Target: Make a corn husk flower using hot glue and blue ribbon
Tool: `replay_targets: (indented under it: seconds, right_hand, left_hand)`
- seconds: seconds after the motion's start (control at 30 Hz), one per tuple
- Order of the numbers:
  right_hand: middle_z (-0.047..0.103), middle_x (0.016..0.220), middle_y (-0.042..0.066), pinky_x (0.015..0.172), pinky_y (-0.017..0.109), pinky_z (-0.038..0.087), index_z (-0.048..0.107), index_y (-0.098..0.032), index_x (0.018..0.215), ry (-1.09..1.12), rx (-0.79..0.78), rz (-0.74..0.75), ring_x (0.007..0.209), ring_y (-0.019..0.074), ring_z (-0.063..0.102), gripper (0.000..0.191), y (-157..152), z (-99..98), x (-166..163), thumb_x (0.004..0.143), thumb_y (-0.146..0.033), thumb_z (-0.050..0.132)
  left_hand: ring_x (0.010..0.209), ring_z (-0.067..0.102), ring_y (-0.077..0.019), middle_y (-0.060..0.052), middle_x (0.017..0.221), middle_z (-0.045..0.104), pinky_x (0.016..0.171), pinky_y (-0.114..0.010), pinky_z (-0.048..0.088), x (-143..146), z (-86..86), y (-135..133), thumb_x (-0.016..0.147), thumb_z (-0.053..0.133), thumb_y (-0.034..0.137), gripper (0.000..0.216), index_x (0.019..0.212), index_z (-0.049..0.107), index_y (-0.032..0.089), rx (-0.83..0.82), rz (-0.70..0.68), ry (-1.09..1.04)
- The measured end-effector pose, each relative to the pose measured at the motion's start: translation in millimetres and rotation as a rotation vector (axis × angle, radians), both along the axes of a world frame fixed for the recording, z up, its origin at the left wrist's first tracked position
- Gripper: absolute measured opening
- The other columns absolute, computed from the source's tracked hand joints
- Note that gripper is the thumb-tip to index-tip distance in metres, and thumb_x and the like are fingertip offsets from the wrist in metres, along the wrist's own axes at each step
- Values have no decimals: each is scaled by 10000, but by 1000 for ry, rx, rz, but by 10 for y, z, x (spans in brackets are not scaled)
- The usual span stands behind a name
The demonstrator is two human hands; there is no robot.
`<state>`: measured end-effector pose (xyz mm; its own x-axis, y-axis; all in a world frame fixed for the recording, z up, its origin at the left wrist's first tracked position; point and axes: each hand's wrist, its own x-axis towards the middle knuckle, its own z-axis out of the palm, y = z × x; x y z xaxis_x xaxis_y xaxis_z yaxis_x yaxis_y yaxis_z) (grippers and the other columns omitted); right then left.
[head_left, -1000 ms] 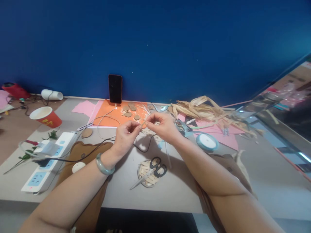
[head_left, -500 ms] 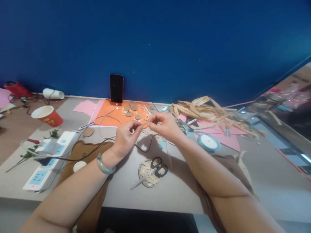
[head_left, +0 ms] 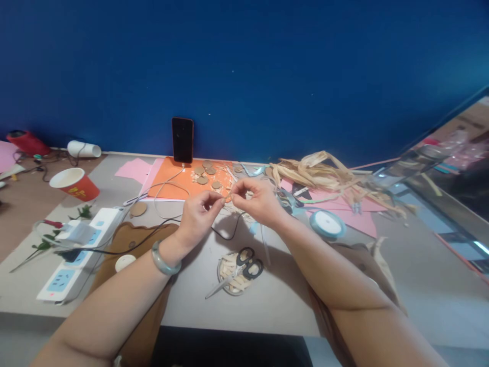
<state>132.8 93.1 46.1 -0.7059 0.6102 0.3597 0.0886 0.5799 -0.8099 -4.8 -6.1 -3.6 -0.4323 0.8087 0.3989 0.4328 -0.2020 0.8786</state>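
My left hand point(head_left: 198, 214), with a jade-like bangle point(head_left: 165, 259) at the wrist, is closed in a pinch above the middle of the table. Facing it, my right hand point(head_left: 257, 200) pinches too, its fingertips almost touching the left ones. A small, thin, pale piece point(head_left: 228, 198) shows between the fingertips; its kind is too small to make out. Behind the hands lies an orange sheet point(head_left: 168, 178) with several round brown discs point(head_left: 202, 180) and pale scraps. Nearer to me, black-handled scissors point(head_left: 233, 275) rest across a round dish of pale strips point(head_left: 237, 287).
A phone point(head_left: 183, 139) leans on the blue wall. Dried corn husks point(head_left: 321, 171) and a ribbon spool point(head_left: 327, 224) lie at the right. On the left are a red paper cup point(head_left: 78, 184), a power strip point(head_left: 82, 255) and a black cable point(head_left: 126, 251) running toward the hands.
Both hands stay pinched in nearly the same place. The right fingertips have shifted slightly left, closer to the left ones.
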Motion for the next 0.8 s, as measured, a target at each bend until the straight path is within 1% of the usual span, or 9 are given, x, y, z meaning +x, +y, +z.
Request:
replay_targets:
  seconds: [0.1, 0.17, 0.3, 0.43, 0.5, 0.57, 0.67, 0.8]
  right_hand:
    - [587, 606, -26, 550, 218, 409, 588, -157, 664, 39, 16, -8, 550, 82, 498, 61, 8, -32, -15, 719, -133, 575]
    - [591, 608, -25, 548, 217, 409, 585, -159, 661, 60, 20, -13, 550, 82, 501, 69, 8, -49, -25, 728, -143, 582]
    - [589, 608, -25, 547, 222, 413, 582, -164, 669, 115, 11, -34, 550, 84, 500, 79, 1, -91, -44, 747, -175, 591]
    - [604, 648, -16, 579, 232, 434, 584, -168, 690, 150, -11, -53, 584, 93, 520, 76, -12, -119, -64, 759, -198, 593]
    - [605, 651, -13, 580, 233, 436, 583, -166, 688, 143, -28, -58, 586, 94, 519, 74, -14, -111, -68, 753, -200, 596]
    - [599, 628, -15, 563, 230, 426, 585, -162, 675, 102, -37, -45, 566, 92, 507, 73, -11, -87, -62, 738, -196, 601]
    - [593, 596, -20, 541, 224, 407, 597, -155, 661, 11, -15, -23, 542, 89, 494, 50, -3, -27, -33, 708, -171, 605]
    - [602, 578, -26, 544, 221, 385, 612, -154, 629, -96, 100, -14, 530, 85, 487, 55, 0, 44, 15, 672, -122, 603]
  left_hand:
    - [627, 598, -122, -23, 698, 667, 627, -251, 483, -9, -2, 35, 780, 663, 327, 179, 799, 665, 148, -21, -102, -244]
    - [596, 585, -110, -13, 669, 653, 613, -248, 481, -14, 12, 53, 764, 680, 320, 179, 787, 660, 143, -29, -155, -349]
    - [564, 579, -99, -7, 630, 654, 588, -237, 475, -12, 66, 67, 741, 698, 302, 172, 763, 657, 137, -49, -203, -485]
    - [557, 585, -102, -10, 632, 667, 587, -240, 478, -16, 82, 69, 740, 697, 301, 171, 764, 653, 138, -63, -208, -525]
    - [564, 587, -107, -10, 642, 665, 592, -246, 480, -24, 61, 66, 748, 689, 314, 178, 777, 655, 141, -60, -192, -481]
    - [590, 593, -116, -13, 669, 668, 607, -252, 482, -30, 32, 55, 759, 680, 328, 185, 795, 661, 147, -53, -146, -376]
    - [653, 614, -131, -24, 732, 690, 628, -252, 479, -30, 5, 25, 789, 649, 319, 159, 822, 672, 165, -22, -40, -108]
    - [680, 628, -136, -27, 776, 711, 635, -249, 466, -18, 1, -19, 838, 583, 284, 133, 832, 674, 187, 30, 54, 269]
